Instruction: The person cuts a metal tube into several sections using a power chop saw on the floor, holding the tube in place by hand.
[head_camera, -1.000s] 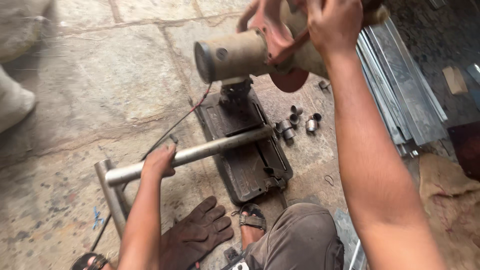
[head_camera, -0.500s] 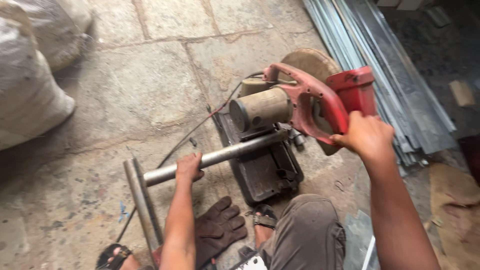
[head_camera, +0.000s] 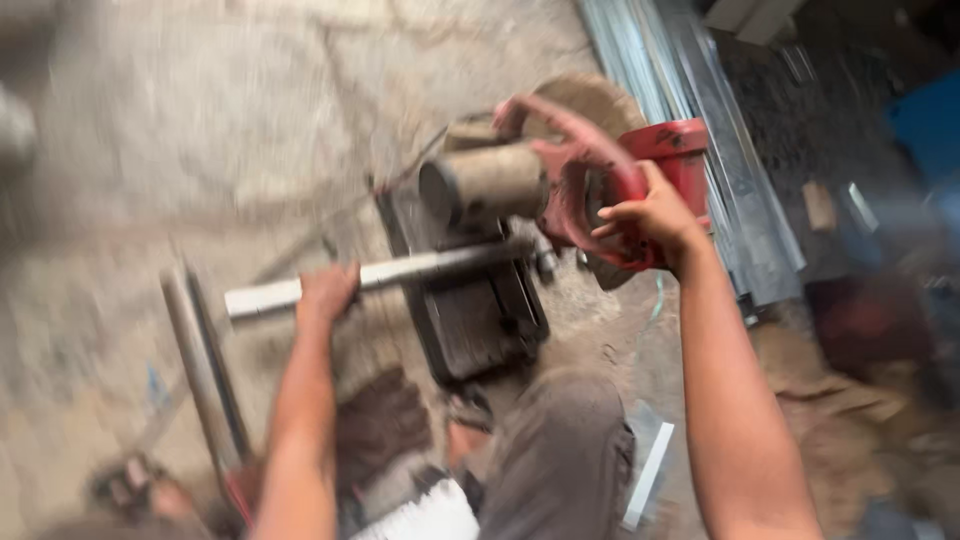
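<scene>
Head view, blurred by motion. Left hand (head_camera: 325, 292) clamped over metal pipe (head_camera: 380, 275), left of centre, laid across dark base (head_camera: 480, 320) of chop saw (head_camera: 560, 185). Right hand (head_camera: 650, 215) closed around red saw handle (head_camera: 600, 180), right of centre, head raised above pipe. Pipe apparently uncut; by the look of it, positioned and held, cutting left. Dark glove (head_camera: 380, 425) low on floor.

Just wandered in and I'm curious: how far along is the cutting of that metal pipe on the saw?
Done: the pipe lies across the saw's base. In hand: the left hand holds the pipe down, and the right hand grips the red handle of the chop saw, whose head looks raised. Left: the cut itself; the pipe looks whole, though the picture is blurred.
</scene>
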